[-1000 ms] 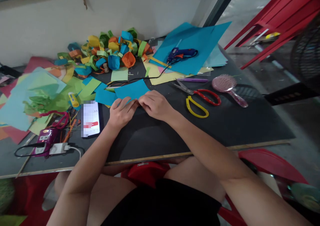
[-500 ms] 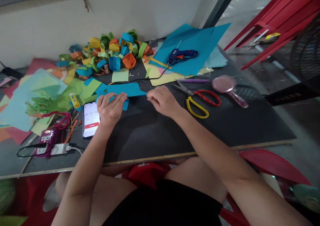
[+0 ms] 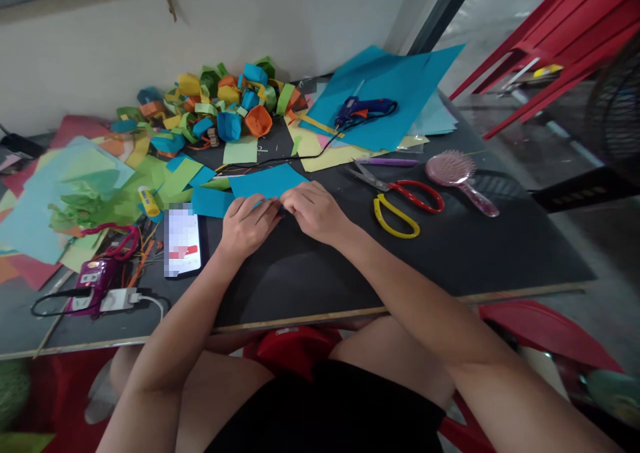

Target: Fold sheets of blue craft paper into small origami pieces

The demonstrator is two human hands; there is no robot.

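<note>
A piece of blue paper (image 3: 267,180) is held along its near edge between my two hands, just above the dark table. My left hand (image 3: 251,224) has its fingers pressed together on the paper's near edge. Close beside it, my right hand (image 3: 315,211) pinches the same edge, thumb and forefinger curled in. The fingertips nearly meet and hide that edge, so any fold there cannot be made out. Another blue paper piece (image 3: 211,202) lies flat left of my left hand, partly over green paper pieces (image 3: 183,178).
Red-and-yellow-handled scissors (image 3: 393,193), a pink hairbrush (image 3: 460,173) and a purple pen (image 3: 390,162) lie right. A blue glue gun (image 3: 363,111) rests on blue sheets. Folded paper pieces (image 3: 220,106) heap at the back. Left are a phone (image 3: 184,243), glue stick (image 3: 149,201) and purple power strip (image 3: 97,276).
My left hand has moved right and closer to my right hand. The held blue paper has shifted right and now slants up behind the fingers, uncovering the blue piece on the table.
</note>
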